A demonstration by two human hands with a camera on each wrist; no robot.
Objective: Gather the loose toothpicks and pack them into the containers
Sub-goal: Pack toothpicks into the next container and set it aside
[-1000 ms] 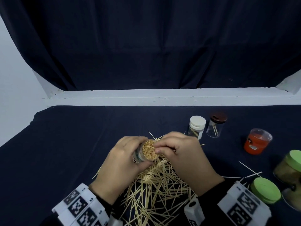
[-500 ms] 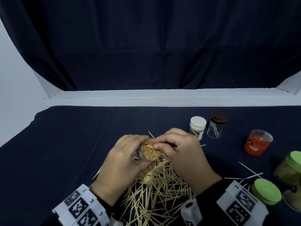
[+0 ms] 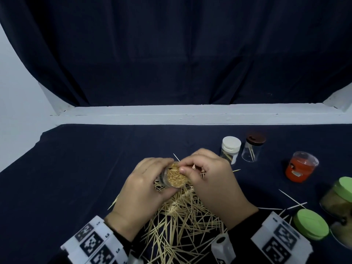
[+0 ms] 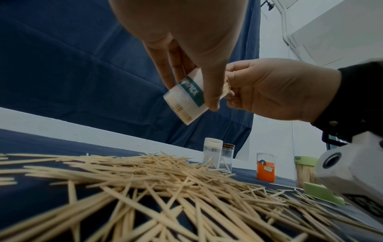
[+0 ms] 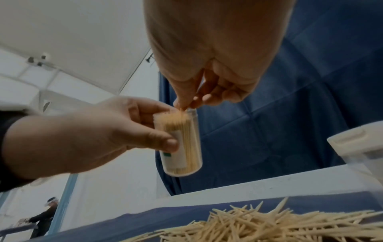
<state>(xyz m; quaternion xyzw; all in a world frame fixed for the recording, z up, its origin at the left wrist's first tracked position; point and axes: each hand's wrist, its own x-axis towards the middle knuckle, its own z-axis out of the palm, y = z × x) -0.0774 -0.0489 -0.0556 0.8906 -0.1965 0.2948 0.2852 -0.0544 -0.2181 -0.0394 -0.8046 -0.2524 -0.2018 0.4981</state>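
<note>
Toothpicks, loose: a large tangled heap [image 3: 177, 221] lying on the dark-covered counter [image 3: 76, 178] beneath both hands; a few strays [image 3: 291, 199] lie off to the right.
Container in hand: a clear labelled tube [image 5: 182, 144], lifted above the heap, tilted, mouth toward the right hand, packed nearly to the rim.
Left hand [image 3: 141, 191]: fingers and thumb curled round the tube's body, holding it clear of the counter.
Right hand [image 3: 211, 185]: fingers [image 5: 186, 99] pinched narrow at the tube's mouth, on what looks like a few toothpick ends; the number cannot be told.
Other containers: white-capped tube [image 3: 230, 151] and brown-lidded jar [image 3: 253, 149] standing side by side, each showing only a few picks; orange jar [image 3: 301, 167]; two green-lidded jars [image 3: 312, 223] at the right edge.
Step in hand, as judged: feeding picks into an almost full tube.
Handling advice: line the picks parallel with those already inside, slip them into a gap at the edge, keep the tube tilted so nothing slides out, press lightly.
Remaining work, as judged: most of it, since the heap is still large.
</note>
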